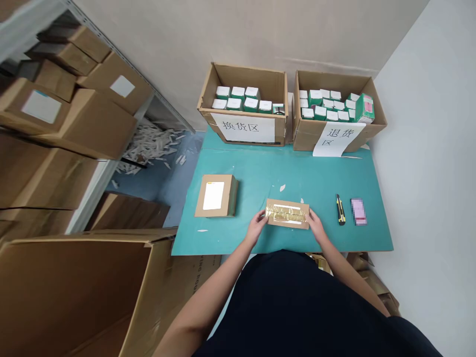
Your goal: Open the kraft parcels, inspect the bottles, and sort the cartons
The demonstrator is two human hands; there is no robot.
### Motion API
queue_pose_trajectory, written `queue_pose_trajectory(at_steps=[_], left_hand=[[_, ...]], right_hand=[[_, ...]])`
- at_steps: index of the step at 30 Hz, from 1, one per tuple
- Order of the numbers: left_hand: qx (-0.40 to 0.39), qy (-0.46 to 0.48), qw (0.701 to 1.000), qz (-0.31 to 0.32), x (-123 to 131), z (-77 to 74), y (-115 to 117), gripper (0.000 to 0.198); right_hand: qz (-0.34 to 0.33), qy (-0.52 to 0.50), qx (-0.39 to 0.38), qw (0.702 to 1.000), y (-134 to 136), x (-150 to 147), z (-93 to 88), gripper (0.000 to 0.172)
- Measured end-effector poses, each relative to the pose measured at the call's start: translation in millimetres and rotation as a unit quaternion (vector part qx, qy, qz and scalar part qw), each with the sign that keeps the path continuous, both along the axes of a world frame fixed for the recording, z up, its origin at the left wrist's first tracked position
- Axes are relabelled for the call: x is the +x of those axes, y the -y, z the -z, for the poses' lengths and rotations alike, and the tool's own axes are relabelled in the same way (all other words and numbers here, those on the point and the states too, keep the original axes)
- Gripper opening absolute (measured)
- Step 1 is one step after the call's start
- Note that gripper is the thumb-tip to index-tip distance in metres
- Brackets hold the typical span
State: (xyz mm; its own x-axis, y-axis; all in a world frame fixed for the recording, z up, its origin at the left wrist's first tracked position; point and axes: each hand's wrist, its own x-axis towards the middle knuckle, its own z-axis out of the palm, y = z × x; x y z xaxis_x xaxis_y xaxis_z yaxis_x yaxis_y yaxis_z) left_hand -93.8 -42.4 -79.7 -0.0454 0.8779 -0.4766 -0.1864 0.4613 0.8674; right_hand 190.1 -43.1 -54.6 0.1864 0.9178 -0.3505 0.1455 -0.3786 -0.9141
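Between my two hands is a small cardboard box (287, 221), taped along its top with shiny tape over pale strips. My left hand (257, 224) grips its left end, and my right hand (314, 224) has hold of the right end. The undersides of both hands are hidden. To the right on the green table lie a yellow and black box cutter (340, 210) and a blurred pinkish phone-sized item (359, 212). Left of my hands sits another closed cardboard box (229, 198) with a white label.
Two open cartons, the left one (243, 130) and the right one (305, 135), stand along the back of the table (256, 168), holding green and white boxes. A shelf of cartons (107, 119) rises at left, above a large open carton (74, 292). A wall (427, 148) bounds the right.
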Motion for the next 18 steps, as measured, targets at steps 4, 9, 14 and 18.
queue_pose_trajectory(at_steps=[4, 9, 14, 18], left_hand=[[-0.018, 0.007, 1.000, -0.003, -24, -7.2, 6, 0.064], [-0.031, 0.010, 0.999, -0.016, -15, -13.8, 6, 0.066], [-0.041, 0.001, 0.999, 0.016, -7, -17.0, -1, 0.071], [-0.059, 0.028, 0.995, 0.070, 1, -21.7, -3, 0.077]], right_hand=[[-0.136, 0.230, 0.115, 0.957, 5, -31, -10.3, 0.047], [-0.216, 0.302, 0.131, 0.919, 10, -20, -17.5, 0.045], [-0.099, 0.246, 0.044, 0.963, 9, 36, -9.0, 0.066], [-0.005, 0.007, -0.078, 0.997, 8, 73, 0.4, 0.077]])
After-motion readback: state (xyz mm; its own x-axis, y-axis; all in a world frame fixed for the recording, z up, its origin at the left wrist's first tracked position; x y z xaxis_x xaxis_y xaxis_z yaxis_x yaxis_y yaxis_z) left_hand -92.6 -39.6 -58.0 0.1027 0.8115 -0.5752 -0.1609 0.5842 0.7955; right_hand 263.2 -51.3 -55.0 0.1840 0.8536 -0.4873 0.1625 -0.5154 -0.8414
